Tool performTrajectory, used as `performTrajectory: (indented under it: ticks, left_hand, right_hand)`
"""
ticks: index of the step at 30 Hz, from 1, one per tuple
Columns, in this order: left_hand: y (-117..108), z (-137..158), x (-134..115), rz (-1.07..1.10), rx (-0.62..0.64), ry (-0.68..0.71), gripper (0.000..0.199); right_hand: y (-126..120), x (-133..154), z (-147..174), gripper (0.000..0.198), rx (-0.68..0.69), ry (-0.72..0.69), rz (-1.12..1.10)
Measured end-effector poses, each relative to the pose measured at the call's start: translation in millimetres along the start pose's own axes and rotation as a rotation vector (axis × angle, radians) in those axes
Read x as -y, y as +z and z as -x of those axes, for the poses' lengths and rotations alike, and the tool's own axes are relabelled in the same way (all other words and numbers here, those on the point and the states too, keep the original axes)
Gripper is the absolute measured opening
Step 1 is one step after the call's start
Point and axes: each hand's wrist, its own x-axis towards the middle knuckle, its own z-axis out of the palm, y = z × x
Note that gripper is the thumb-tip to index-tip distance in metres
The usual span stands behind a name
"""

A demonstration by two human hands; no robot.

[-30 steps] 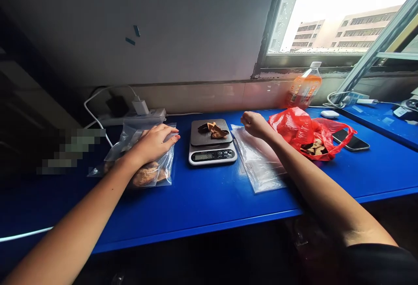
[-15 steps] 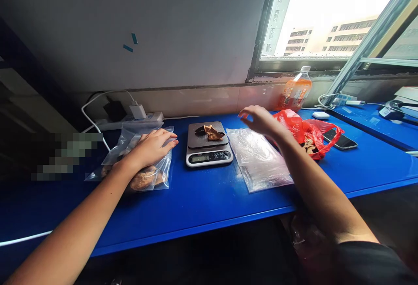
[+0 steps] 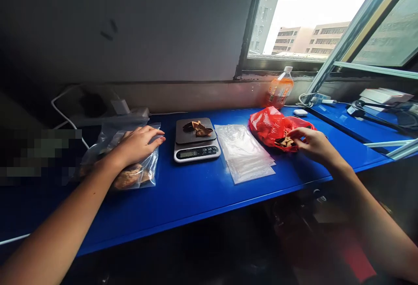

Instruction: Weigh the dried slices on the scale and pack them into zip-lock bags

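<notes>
My left hand (image 3: 139, 144) lies flat with fingers spread on clear plastic zip bags (image 3: 146, 174) holding brown dried pieces that look like mushrooms. To its right stands a kitchen scale (image 3: 197, 151) with a lit display too blurred to read. Dried brown curled slices (image 3: 200, 129) rest on the scale's plate. My right hand (image 3: 310, 143) is at the mouth of a red plastic bag (image 3: 269, 122), its bent fingers apart beside the dried slices (image 3: 284, 141) inside. Nothing shows between those fingers. Between scale and red bag lies a stack of flat clear bags (image 3: 243, 152).
An orange drink bottle (image 3: 281, 89) stands behind the red bag, near a white earphone case (image 3: 300, 112). Chargers and a power strip (image 3: 139, 113) sit at the wall on the left. A metal ladder frame (image 3: 326, 74) rises at the right. The blue table's front edge (image 3: 202, 211) runs near me.
My right hand has moved right and nearer, from above the clear bags to the red bag's mouth. My left hand stays on the zip bags. The view has shifted right.
</notes>
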Motion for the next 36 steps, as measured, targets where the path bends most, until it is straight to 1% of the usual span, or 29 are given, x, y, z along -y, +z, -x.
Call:
performTrajectory:
  ticks: [2, 5, 9, 13, 16, 17, 19, 21, 22, 24, 26, 29, 31, 33, 34, 36]
  left_hand:
    - [-1, 0, 0, 0.018, 0.006, -0.010, 0.048]
    - [-5, 1, -3, 0.023, 0.020, -0.051, 0.045]
    - [-11, 2, -8, 0.038, 0.051, -0.053, 0.046]
    - [-13, 3, -9, 0.033, 0.069, -0.077, 0.049]
    - [-9, 2, -5, 0.023, 0.073, -0.108, 0.052]
    - [-7, 2, -3, 0.018, 0.070, -0.119, 0.053]
    - [-4, 2, 1, 0.011, 0.062, -0.139, 0.054]
    - [-2, 2, 4, 0.018, 0.064, -0.150, 0.054]
    - [-2, 2, 5, 0.023, 0.068, -0.154, 0.054]
    - [-3, 2, 5, 0.025, 0.083, -0.157, 0.055]
    - [-5, 1, 3, 0.020, 0.098, -0.173, 0.058]
    - [-10, -1, -3, 0.019, 0.132, -0.207, 0.063]
    - [-13, -2, -7, 0.023, 0.156, -0.220, 0.066]
    - [-14, -3, -10, 0.021, 0.164, -0.223, 0.069]
    - [-15, -3, -10, 0.018, 0.161, -0.224, 0.069]
    - [-15, -3, -11, 0.019, 0.145, -0.232, 0.068]
  right_hand:
    - [-1, -9, 5, 0.016, 0.054, -0.034, 0.086]
    - [-4, -17, 10, 0.016, 0.112, -0.018, 0.188]
    - [-11, -14, 10, 0.022, 0.160, 0.016, 0.226]
    - [-23, -1, -5, 0.027, 0.287, 0.032, 0.184]
    - [-30, 4, -25, 0.025, 0.323, 0.009, 0.130]
    - [-30, 3, -31, 0.024, 0.351, -0.005, 0.123]
    - [-26, 0, -41, 0.018, 0.456, -0.030, 0.122]
    - [-19, -6, -45, 0.012, 0.555, -0.037, 0.131]
    - [-16, -9, -45, 0.011, 0.579, -0.036, 0.127]
    - [-13, -15, -43, 0.009, 0.574, -0.029, 0.084]
    - [-16, -18, -39, 0.008, 0.530, -0.003, -0.007]
    - [-26, -16, -31, 0.015, 0.464, 0.047, -0.113]
    - [-32, -11, -27, 0.018, 0.491, 0.055, -0.121]
    - [-34, -6, -24, 0.018, 0.568, 0.025, -0.102]
    - [-33, -4, -24, 0.016, 0.592, 0.000, -0.083]
    - [-30, -1, -28, 0.009, 0.588, -0.055, -0.034]
